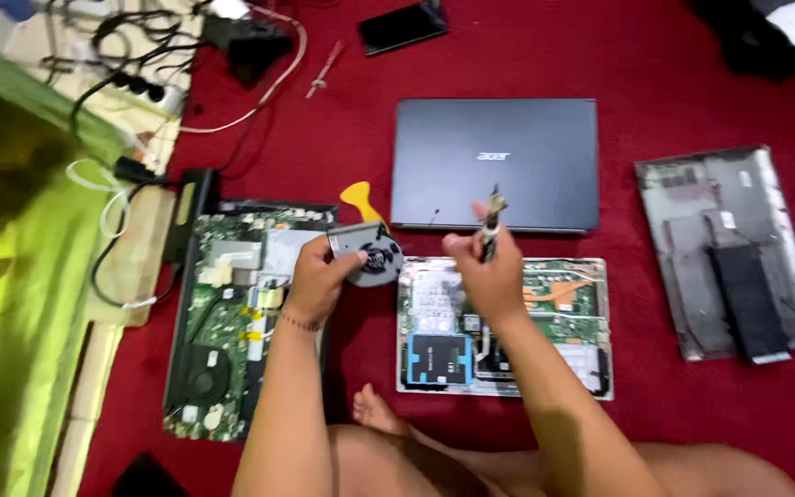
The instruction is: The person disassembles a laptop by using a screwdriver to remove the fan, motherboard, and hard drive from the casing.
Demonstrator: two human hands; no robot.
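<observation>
Left hand (316, 276) clenched on a small grey cooling fan (368, 254), held just above the gap between two opened laptops. Right hand (488, 267) grasping a thin brush-like tool (491, 219) upright, over the upper edge of the right opened laptop (563, 322). Bare red floor cloth (351, 166) beyond, a closed laptop (497, 161) near.

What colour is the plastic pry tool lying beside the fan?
Yellow: the pry tool lies on the red cloth, seen best in the head view.
</observation>
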